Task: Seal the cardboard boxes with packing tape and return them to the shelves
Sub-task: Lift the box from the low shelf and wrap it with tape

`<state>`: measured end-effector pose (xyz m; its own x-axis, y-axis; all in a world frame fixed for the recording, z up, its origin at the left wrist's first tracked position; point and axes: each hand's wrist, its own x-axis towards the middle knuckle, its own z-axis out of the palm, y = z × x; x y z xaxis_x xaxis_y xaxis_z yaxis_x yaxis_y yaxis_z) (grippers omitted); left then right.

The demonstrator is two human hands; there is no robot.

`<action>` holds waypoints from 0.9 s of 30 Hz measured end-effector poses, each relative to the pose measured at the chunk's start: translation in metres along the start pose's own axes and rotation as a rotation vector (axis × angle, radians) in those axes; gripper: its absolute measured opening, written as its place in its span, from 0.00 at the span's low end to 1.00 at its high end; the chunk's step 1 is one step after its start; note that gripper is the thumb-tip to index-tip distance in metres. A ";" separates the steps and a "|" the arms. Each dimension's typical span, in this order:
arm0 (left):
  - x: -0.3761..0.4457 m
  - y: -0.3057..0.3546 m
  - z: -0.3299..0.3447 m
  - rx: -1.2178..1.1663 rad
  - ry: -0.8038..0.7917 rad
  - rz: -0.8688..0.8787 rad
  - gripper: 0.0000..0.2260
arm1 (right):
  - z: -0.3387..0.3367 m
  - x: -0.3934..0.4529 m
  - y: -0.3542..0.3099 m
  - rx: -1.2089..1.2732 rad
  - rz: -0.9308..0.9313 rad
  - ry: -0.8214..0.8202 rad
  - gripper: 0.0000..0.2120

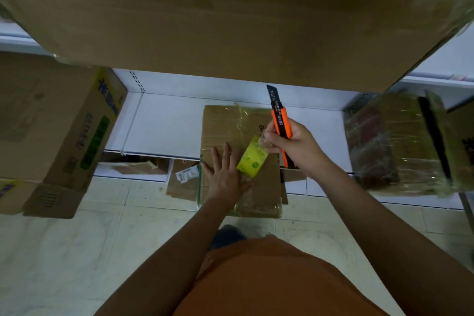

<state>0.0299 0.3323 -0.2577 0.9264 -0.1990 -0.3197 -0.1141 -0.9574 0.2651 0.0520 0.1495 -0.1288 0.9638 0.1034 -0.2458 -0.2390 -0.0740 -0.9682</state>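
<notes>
Big box point(230, 20) up top fills most of the view, sitting on an upper shelf, w/ clear tape glinting at its right end. Below it, the box being sealed point(238, 159) rests on the low white shelf point(164, 126) and sticks out over the floor; plain brown card, tape strip shiny down the middle, crinkled near the far edge and front corner.

Step in hand looks like cutting the tape off the roll. To do it well, I'd say: keep the strip taut, blade across it close to the roll, left fingers well back from the cut, then rub the end flat.

Left hand point(225, 174) lies flat, fingers spread, pressing the box top. Right hand point(292, 146) is wrapped round an orange utility knife point(280, 126), blade pointing away, fingertips also pinching at the yellow-green tape roll point(252, 158) just beside the left fingers.
</notes>
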 end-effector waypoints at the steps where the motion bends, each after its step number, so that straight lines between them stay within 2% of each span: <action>1: -0.002 -0.004 0.001 -0.002 0.008 0.021 0.47 | 0.002 0.000 -0.003 -0.005 0.017 -0.020 0.03; 4: -0.015 -0.015 0.007 -0.090 0.030 0.100 0.46 | 0.011 0.003 -0.008 -0.046 0.078 -0.065 0.04; 7: -0.025 -0.035 0.012 -0.276 0.048 0.176 0.45 | 0.018 0.011 -0.004 -0.050 0.129 -0.081 0.04; 10: -0.035 -0.044 -0.002 -0.529 -0.032 0.169 0.44 | 0.025 0.024 -0.002 -0.058 0.160 -0.082 0.04; 13: -0.042 -0.039 -0.008 -0.636 -0.101 0.148 0.29 | 0.031 0.036 -0.001 -0.105 0.175 -0.107 0.04; 16: -0.033 -0.033 -0.006 -0.736 -0.038 0.121 0.10 | 0.033 0.056 0.004 -0.238 0.169 -0.138 0.03; 17: -0.031 -0.029 -0.008 -0.780 -0.008 0.108 0.07 | 0.032 0.064 0.005 -0.279 0.160 -0.143 0.03; 22: -0.041 -0.019 -0.028 -1.166 0.025 -0.063 0.17 | 0.027 0.101 0.023 -0.460 0.052 -0.065 0.03; 27: -0.032 -0.013 -0.040 -1.113 0.071 -0.151 0.18 | 0.045 0.115 0.037 -0.607 -0.102 0.107 0.01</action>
<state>0.0160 0.3595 -0.2142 0.9261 -0.0506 -0.3739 0.3516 -0.2440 0.9038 0.1490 0.2035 -0.1950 0.9922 0.0421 -0.1173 -0.0658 -0.6227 -0.7797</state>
